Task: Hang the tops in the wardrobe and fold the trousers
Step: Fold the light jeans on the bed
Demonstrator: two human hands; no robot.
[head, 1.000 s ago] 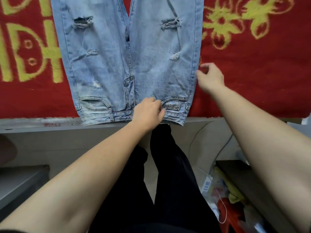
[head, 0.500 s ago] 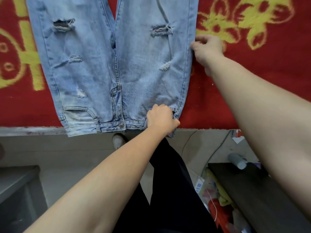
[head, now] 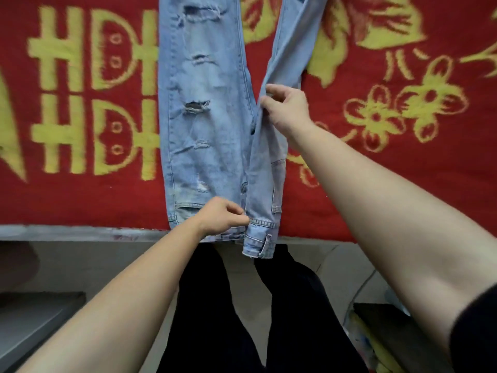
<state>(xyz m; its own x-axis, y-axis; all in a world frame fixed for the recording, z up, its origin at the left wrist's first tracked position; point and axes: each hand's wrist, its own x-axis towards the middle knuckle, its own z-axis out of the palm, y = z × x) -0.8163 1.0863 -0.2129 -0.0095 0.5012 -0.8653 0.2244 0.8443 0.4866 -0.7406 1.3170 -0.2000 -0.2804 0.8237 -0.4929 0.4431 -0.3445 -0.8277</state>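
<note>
Jeans (head: 209, 130): denim, likely soft yet thick, medium weight, grippy, not fragile, should hold crease. Best holds, judged: waistband (head: 261, 224), side seams.

Look: light blue, ripped, one leg half turned over other. Lie at near edge of red blanket (head: 80, 200).

Left hand (head: 222, 216): fingers (head: 238, 212) pinch waistband. Right hand (head: 289, 109), farther up blanket: fingers (head: 274, 90) pinch turned leg's edge.

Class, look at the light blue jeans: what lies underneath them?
A red blanket with yellow patterns lies under the jeans; its pattern beneath the denim is covered. The waistband overhangs the grey edge.

Black trousers (head: 204, 305), black sleeve (head: 477, 332)
</note>
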